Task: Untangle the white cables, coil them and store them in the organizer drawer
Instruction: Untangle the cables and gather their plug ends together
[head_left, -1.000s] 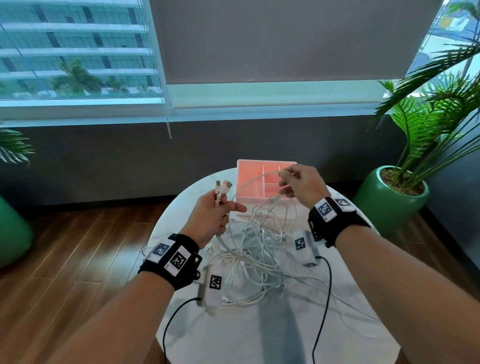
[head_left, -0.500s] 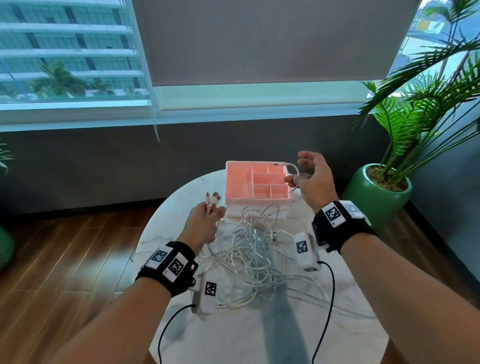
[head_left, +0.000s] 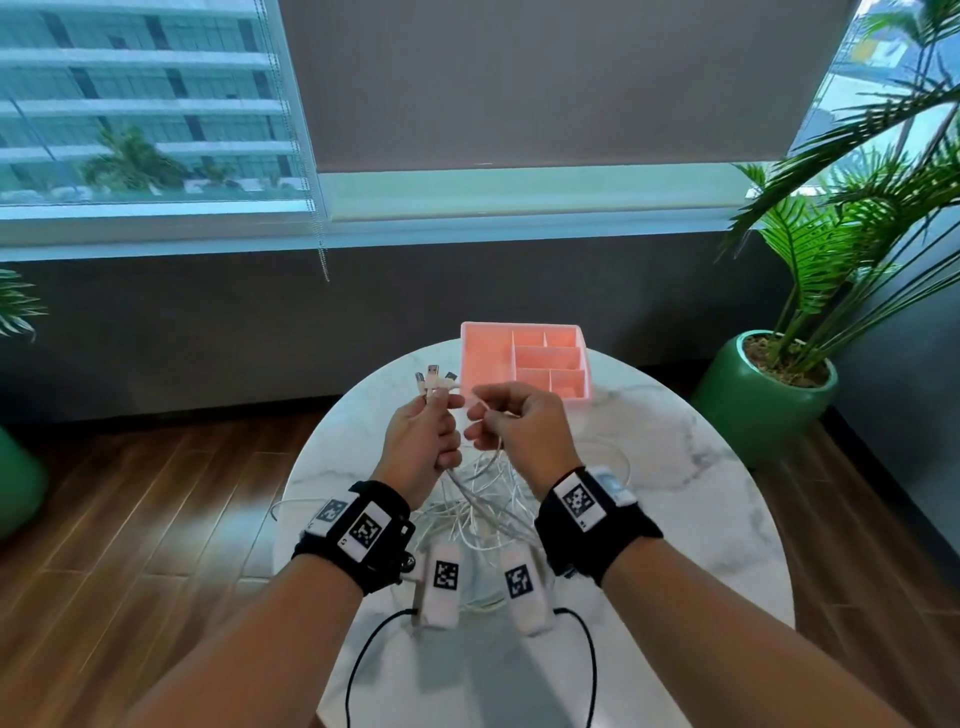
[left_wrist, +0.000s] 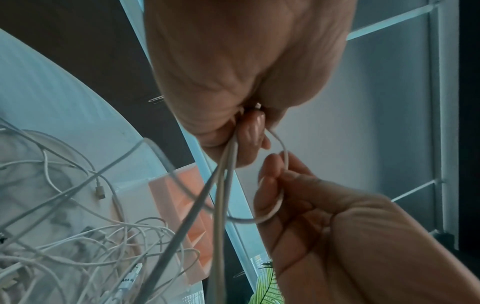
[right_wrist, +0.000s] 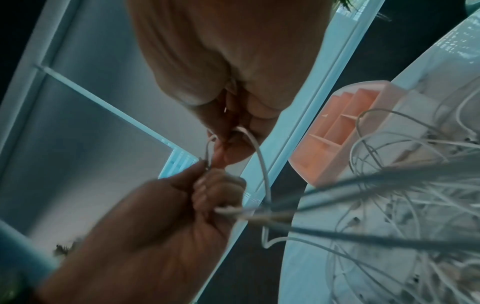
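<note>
White cables (head_left: 483, 499) tangled on marble table (head_left: 701, 519), in front of pink organizer drawer (head_left: 488, 358). Left hand (head_left: 421, 441) grips bundled ends, USB plugs (head_left: 434, 382) sticking up. Right hand (head_left: 524, 431) pinches one strand, just beside left.

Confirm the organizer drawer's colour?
Pink, salmon-toned organizer drawer; the head view shows it best.

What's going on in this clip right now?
A person is sorting a tangle of white cables over a round marble table. The left hand grips a bunch of cable ends with the plugs sticking up; the right hand pinches one thin strand beside it. The pink organizer drawer behind holds no cables yet.
</note>
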